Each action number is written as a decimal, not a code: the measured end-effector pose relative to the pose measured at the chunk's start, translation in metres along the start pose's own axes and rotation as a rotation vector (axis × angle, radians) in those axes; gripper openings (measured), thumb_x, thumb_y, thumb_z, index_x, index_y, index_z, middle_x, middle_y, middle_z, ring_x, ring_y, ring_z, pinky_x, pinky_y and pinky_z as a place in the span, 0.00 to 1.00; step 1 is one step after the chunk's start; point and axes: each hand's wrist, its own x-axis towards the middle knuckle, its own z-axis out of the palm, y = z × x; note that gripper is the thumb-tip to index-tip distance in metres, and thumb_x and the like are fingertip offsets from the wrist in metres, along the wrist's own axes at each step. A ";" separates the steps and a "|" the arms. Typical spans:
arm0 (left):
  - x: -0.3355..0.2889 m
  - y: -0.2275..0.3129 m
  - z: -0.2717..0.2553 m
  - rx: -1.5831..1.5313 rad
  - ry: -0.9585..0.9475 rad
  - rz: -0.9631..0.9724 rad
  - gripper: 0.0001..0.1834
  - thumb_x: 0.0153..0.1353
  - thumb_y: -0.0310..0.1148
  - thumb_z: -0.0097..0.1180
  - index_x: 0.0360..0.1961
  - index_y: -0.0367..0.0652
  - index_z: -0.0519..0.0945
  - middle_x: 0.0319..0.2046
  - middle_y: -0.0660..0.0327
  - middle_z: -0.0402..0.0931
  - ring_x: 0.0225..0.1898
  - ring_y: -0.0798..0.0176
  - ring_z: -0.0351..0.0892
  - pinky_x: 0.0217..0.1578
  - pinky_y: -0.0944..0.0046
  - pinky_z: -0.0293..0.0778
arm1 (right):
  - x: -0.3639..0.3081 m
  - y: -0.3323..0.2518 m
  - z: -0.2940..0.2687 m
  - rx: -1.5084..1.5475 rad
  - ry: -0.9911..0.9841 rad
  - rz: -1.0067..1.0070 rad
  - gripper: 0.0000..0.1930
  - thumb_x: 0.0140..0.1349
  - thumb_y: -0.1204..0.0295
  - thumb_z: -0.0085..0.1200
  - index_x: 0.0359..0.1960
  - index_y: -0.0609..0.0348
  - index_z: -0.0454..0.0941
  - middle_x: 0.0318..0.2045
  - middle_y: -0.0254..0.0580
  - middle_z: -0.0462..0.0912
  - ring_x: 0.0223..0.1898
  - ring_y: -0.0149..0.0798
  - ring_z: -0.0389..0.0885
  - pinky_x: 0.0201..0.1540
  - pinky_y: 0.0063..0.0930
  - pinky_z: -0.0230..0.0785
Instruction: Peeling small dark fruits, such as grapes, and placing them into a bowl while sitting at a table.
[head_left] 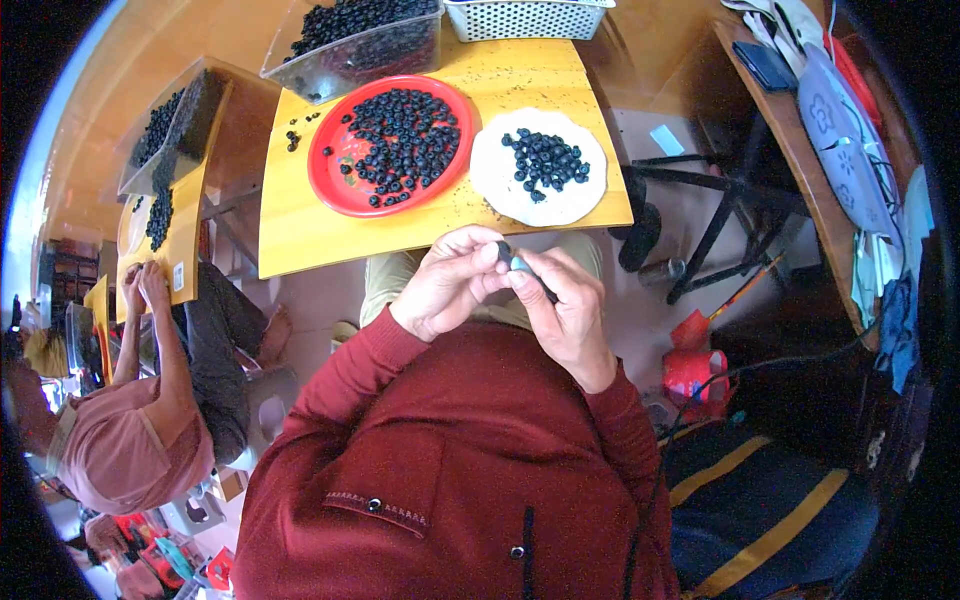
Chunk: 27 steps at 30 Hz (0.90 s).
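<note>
Above my lap, just off the table's near edge, my two hands meet. My left hand (455, 280) pinches a small black round piece (504, 251) between thumb and fingers. In my right hand (568, 305) is a small thing with a pale blue-green end (518, 265), touching or nearly touching the black piece; most of it is hidden by the fingers. Beyond the hands, a red plate (328, 185) holds many similar black pieces, spread loosely. To its right, a white scalloped plate (500, 195) carries a smaller heap of them.
The yellow table (290, 235) also bears a clear plastic bin (400, 72) of black pieces and a white perforated basket (530, 20). At left a co-worker (140, 430) sits by another table with a clear bin (150, 165). A brown side table (790, 120) stands at right.
</note>
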 end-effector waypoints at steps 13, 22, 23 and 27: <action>-0.010 -0.005 0.030 0.093 -0.049 -0.030 0.05 0.66 0.32 0.59 0.40 0.44 0.79 0.30 0.61 0.72 0.36 0.64 0.74 0.37 0.66 0.76 | -0.013 0.032 -0.023 -0.069 0.264 0.177 0.12 0.67 0.67 0.57 0.41 0.67 0.82 0.27 0.45 0.80 0.28 0.41 0.78 0.33 0.31 0.69; -0.006 -0.012 0.012 -0.072 -0.002 -0.048 0.09 0.67 0.27 0.57 0.46 0.41 0.81 0.39 0.60 0.81 0.42 0.66 0.80 0.48 0.61 0.80 | -0.011 0.005 -0.015 0.131 0.117 0.048 0.12 0.64 0.71 0.60 0.43 0.69 0.81 0.30 0.48 0.80 0.31 0.42 0.80 0.35 0.31 0.71; -0.006 -0.013 0.011 -0.064 0.009 -0.047 0.09 0.67 0.28 0.56 0.47 0.41 0.81 0.41 0.59 0.81 0.43 0.66 0.80 0.48 0.60 0.80 | -0.009 0.004 -0.014 0.147 0.102 0.033 0.13 0.63 0.71 0.61 0.43 0.69 0.81 0.31 0.48 0.81 0.31 0.42 0.81 0.35 0.31 0.71; -0.005 -0.013 0.020 -0.015 -0.008 -0.060 0.10 0.67 0.28 0.56 0.47 0.40 0.81 0.43 0.59 0.81 0.44 0.65 0.81 0.50 0.60 0.80 | -0.004 0.002 -0.007 0.170 0.085 0.003 0.14 0.61 0.70 0.63 0.44 0.69 0.81 0.32 0.47 0.81 0.34 0.40 0.82 0.36 0.30 0.72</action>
